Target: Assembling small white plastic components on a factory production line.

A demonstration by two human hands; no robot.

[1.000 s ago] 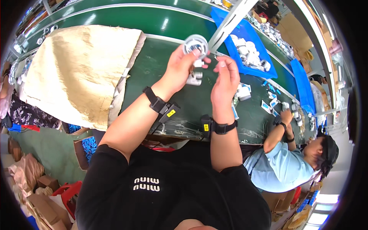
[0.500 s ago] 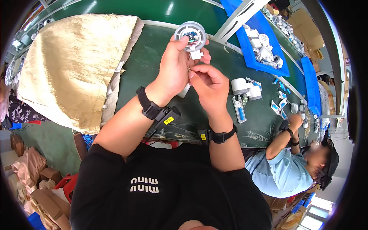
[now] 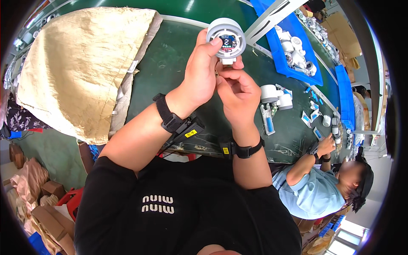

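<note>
Round housing, one: left of the blue bin, gripped in your left hand, tilted apparently so its circuit board faces you; your right hand pinches a thin wire, seemingly steadying it.

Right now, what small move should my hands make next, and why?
I'd tentatively steady the round unit with your left hand before shifting your right hand: its fingertips seem to pinch a thin wire just below the unit, which a tug could strain.
</note>
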